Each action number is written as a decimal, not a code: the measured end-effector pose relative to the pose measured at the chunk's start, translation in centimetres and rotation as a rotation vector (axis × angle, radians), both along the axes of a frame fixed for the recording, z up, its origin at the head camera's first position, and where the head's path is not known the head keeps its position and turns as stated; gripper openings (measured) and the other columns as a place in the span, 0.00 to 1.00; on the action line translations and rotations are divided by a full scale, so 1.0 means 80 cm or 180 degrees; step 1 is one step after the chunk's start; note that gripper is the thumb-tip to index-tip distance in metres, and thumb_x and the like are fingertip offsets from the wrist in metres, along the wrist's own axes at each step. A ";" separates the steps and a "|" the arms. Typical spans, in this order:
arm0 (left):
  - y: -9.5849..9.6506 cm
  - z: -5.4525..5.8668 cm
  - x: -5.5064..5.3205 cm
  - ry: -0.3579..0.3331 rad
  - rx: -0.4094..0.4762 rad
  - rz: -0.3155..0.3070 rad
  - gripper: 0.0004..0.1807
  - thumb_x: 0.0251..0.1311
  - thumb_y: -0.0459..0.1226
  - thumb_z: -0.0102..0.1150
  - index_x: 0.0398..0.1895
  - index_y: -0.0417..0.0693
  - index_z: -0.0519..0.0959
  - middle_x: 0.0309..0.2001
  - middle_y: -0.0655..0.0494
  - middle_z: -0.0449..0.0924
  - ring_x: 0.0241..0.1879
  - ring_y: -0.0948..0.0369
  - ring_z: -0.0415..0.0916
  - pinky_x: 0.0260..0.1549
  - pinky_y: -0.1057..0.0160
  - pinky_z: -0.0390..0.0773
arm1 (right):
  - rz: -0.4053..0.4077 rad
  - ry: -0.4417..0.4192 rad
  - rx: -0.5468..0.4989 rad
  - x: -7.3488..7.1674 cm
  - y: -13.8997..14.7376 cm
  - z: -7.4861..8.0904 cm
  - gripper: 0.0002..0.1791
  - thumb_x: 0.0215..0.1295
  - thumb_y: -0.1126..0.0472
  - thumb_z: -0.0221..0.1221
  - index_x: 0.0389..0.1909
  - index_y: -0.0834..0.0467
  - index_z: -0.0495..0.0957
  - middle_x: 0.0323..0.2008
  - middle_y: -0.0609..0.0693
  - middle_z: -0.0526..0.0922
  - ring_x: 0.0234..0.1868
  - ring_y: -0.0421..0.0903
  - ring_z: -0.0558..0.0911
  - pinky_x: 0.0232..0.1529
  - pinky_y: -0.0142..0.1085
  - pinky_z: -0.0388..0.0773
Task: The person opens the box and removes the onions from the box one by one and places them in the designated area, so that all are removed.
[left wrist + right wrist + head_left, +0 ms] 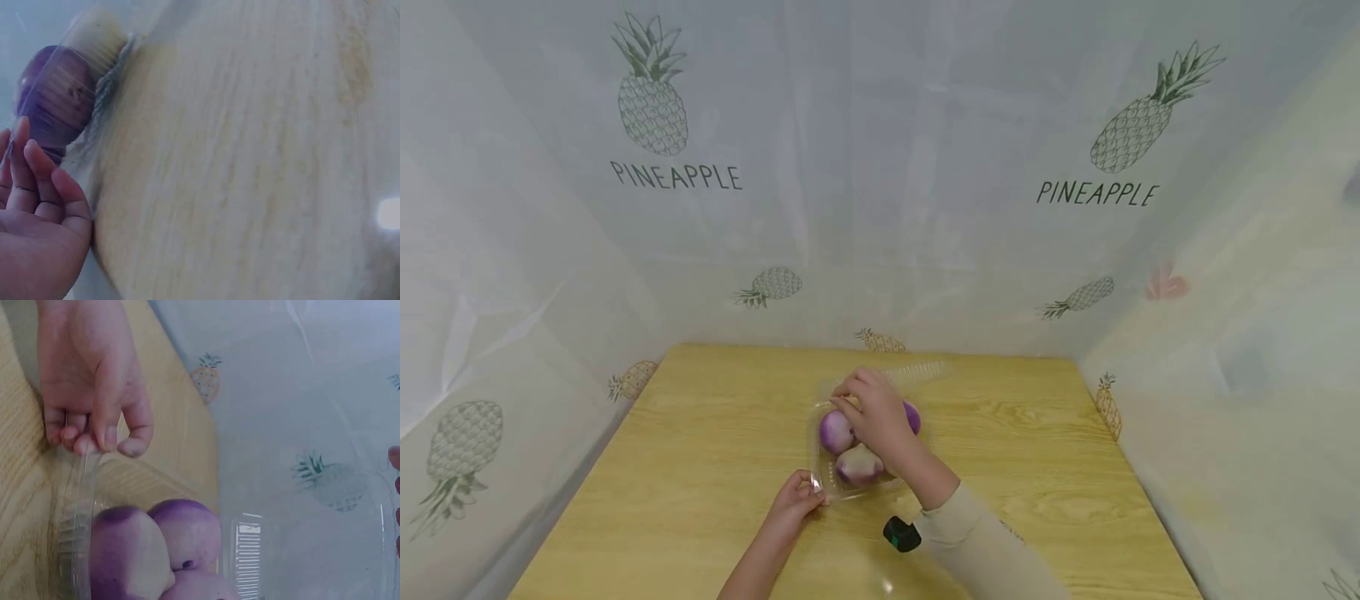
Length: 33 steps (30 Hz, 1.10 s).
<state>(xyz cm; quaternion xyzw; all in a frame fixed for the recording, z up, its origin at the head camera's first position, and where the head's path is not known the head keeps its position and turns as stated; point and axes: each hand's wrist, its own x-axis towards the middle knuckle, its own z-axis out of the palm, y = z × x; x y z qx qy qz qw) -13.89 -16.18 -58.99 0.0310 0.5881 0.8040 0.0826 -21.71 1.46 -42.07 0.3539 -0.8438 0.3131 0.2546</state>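
A clear plastic box (842, 493) rests on the table, holding several round purple-and-white vegetables (836, 432) that look like turnips. At its near left corner my left hand (796, 498) pinches the rim between thumb and fingers. The right hand (880, 412) reaches over the box from the right, its fingers bent. Those right fingertips (397, 495) show at the edge of the right wrist view, gripping the edge of a raised clear lid (369, 540). Part of the vegetables is hidden under the right hand in the head view.
The wooden table (700, 433) extends to both sides of the box. Pale curtains (880, 208) with pineapple prints hang behind and at the sides. A small dark device (902, 534) sits at the right wrist.
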 end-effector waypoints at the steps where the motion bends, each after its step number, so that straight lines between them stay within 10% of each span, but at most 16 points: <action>1: 0.000 0.001 0.000 -0.0017 -0.0018 0.0009 0.10 0.62 0.22 0.52 0.42 0.33 0.64 0.28 0.58 0.78 0.31 0.64 0.78 0.34 0.68 0.76 | 0.0010 0.0010 0.0035 -0.002 0.000 -0.001 0.03 0.59 0.62 0.68 0.31 0.55 0.83 0.31 0.43 0.76 0.36 0.42 0.76 0.40 0.36 0.73; 8: -0.001 0.008 0.003 -0.0140 -0.0234 -0.0038 0.20 0.60 0.21 0.52 0.48 0.19 0.54 0.27 0.59 0.78 0.29 0.65 0.77 0.30 0.70 0.74 | 0.0140 -0.0041 0.0273 -0.005 0.001 0.007 0.03 0.60 0.61 0.68 0.30 0.55 0.83 0.31 0.44 0.77 0.35 0.43 0.76 0.40 0.36 0.74; 33: -0.076 0.016 -0.004 -0.0278 -0.0772 0.0191 0.12 0.63 0.25 0.54 0.46 0.31 0.64 0.29 0.53 0.80 0.26 0.63 0.72 0.26 0.68 0.73 | -0.0203 -0.0922 0.0497 -0.036 0.068 0.023 0.05 0.59 0.58 0.68 0.32 0.53 0.82 0.33 0.44 0.81 0.35 0.43 0.79 0.38 0.37 0.77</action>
